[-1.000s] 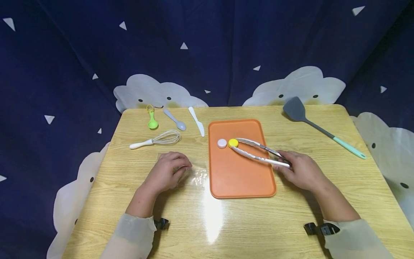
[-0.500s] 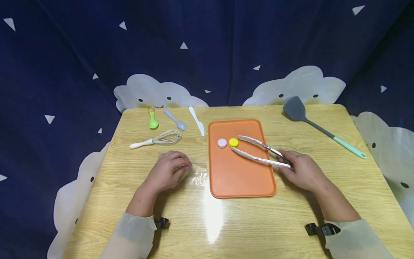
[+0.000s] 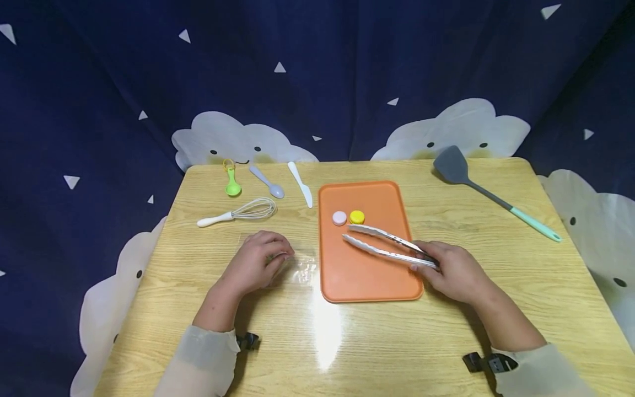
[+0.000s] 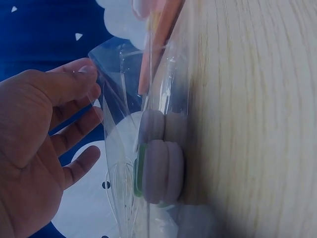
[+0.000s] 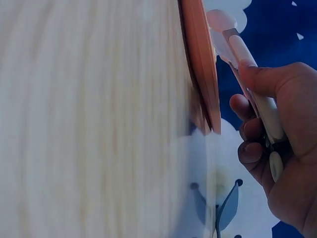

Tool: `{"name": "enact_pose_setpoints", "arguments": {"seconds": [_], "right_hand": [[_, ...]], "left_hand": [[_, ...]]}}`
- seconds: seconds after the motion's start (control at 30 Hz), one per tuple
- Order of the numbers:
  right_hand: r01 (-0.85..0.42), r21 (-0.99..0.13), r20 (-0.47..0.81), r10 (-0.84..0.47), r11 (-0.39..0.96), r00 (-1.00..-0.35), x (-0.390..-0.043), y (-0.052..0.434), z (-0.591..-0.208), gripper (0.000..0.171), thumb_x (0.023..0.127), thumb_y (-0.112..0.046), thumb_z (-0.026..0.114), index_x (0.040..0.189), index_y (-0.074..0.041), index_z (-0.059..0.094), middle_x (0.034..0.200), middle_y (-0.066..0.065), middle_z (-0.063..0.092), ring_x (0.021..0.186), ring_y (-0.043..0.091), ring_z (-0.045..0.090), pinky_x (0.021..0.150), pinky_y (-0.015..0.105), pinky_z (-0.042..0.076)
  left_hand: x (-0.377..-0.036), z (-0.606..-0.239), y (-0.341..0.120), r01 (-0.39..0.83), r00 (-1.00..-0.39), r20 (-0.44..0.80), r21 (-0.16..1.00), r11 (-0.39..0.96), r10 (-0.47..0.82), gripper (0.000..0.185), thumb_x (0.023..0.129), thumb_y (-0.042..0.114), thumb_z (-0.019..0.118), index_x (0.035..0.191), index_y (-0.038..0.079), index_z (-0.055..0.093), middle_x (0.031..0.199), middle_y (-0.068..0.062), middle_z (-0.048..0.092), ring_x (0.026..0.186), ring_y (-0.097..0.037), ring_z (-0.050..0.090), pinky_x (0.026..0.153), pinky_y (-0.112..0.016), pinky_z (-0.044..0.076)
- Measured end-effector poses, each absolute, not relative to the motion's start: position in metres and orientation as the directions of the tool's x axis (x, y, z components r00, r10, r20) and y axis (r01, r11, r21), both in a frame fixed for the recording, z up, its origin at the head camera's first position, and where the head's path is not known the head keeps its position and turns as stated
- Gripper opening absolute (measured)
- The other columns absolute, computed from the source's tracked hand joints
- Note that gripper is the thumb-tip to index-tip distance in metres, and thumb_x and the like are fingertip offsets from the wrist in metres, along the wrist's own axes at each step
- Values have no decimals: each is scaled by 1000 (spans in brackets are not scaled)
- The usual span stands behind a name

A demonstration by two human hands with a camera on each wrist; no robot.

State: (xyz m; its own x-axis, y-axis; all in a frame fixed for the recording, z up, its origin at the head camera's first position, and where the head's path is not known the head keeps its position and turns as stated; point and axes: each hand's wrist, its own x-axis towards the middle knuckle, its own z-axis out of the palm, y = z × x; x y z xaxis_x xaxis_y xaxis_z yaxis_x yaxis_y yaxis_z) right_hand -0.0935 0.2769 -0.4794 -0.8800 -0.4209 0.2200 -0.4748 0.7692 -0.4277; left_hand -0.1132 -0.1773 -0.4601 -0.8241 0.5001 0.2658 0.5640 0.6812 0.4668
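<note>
- Right now the right hand (image 3: 453, 271) grips the tongs (image 3: 384, 246) by their rear end, thumb and fingers curled round the two arms.
- Ahead of that hand the tong tips lie slightly parted over the orange tray (image 3: 367, 278), just short of the yellow cap (image 3: 356, 216) and the pink cap (image 3: 339, 218).
- Meanwhile the left hand (image 3: 258, 263) rests on the table (image 3: 347, 342) with fingers curled on a clear bag (image 4: 143, 144).
- Inside the bag, by the fingertips, sit pale caps (image 4: 161, 171).
- Beyond the left hand lies a whisk (image 3: 240, 213).
</note>
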Motion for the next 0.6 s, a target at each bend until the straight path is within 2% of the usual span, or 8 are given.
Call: {"name": "enact_pose_setpoints", "arguments": {"seconds": [0.33, 0.6], "right_hand": [[-482, -437, 174, -455, 760, -874, -90, 256, -474, 48, 91, -30, 81, 131, -6, 70, 116, 10, 75, 102, 32, 73, 86, 55, 57], [-523, -439, 175, -502, 730, -847, -88, 237, -474, 47, 91, -32, 81, 131, -10, 71, 110, 3, 75, 95, 20, 71, 82, 46, 58]], "left_hand": [[-113, -456, -177, 550, -833, 250, 479, 685, 494, 10, 96, 10, 75, 98, 19, 79, 112, 7, 70, 114, -19, 62, 97, -50, 46], [-112, -454, -177, 548, -834, 248, 475, 689, 492, 9, 96, 11, 76, 98, 19, 79, 112, 7, 70, 114, -19, 62, 95, -49, 47]]}}
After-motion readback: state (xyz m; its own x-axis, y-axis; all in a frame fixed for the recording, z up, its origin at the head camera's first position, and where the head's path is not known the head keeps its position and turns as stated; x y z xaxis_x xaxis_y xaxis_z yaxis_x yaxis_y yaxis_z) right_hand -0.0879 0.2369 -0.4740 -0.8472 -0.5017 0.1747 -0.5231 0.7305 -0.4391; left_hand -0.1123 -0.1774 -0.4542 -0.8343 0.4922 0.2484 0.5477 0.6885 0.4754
